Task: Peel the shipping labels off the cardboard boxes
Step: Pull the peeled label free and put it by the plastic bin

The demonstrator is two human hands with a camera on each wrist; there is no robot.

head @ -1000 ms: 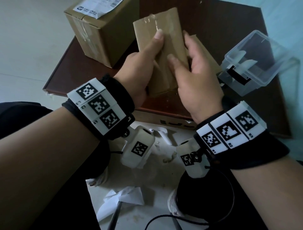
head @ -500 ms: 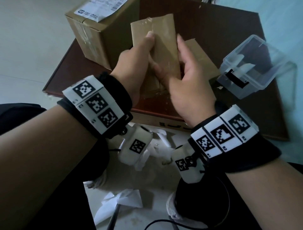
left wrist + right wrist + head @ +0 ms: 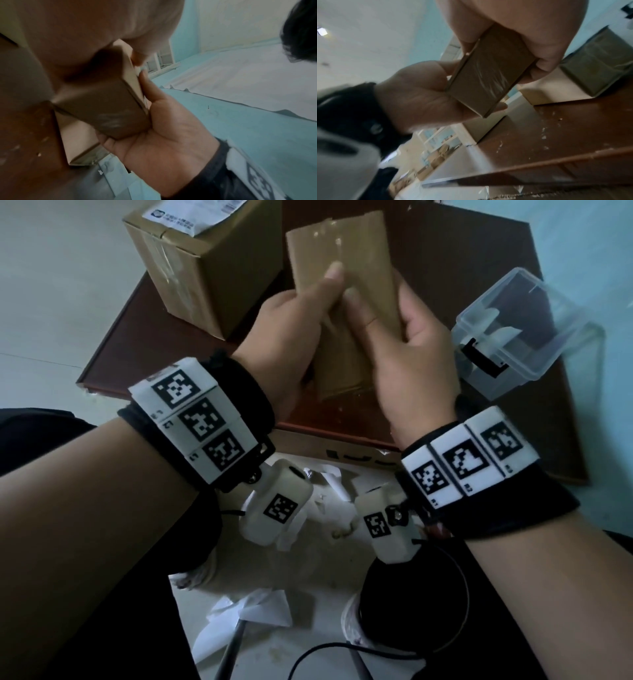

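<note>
Both hands hold a small flat cardboard box [image 3: 346, 261] upright above the brown table [image 3: 455, 261]. My left hand [image 3: 291, 337] grips its left side, thumb on the front face. My right hand [image 3: 414, 347] grips the right side, its thumb also on that face. The face towards me shows clear tape and no label. In the wrist views the same small box [image 3: 102, 108] [image 3: 488, 81] sits between the two palms. A larger cardboard box [image 3: 205, 275] stands at the table's back left with a white shipping label [image 3: 195, 213] on top.
A clear plastic container [image 3: 513, 333] stands open at the table's right. Another pale box [image 3: 479, 129] lies on the table under my hands. Torn white paper scraps [image 3: 250, 607] and a black cable [image 3: 308, 655] lie on the floor by my knees.
Both hands have kept hold of the small box and shifted it slightly. My right thumb has slid up its front face, close beside the left thumb.
</note>
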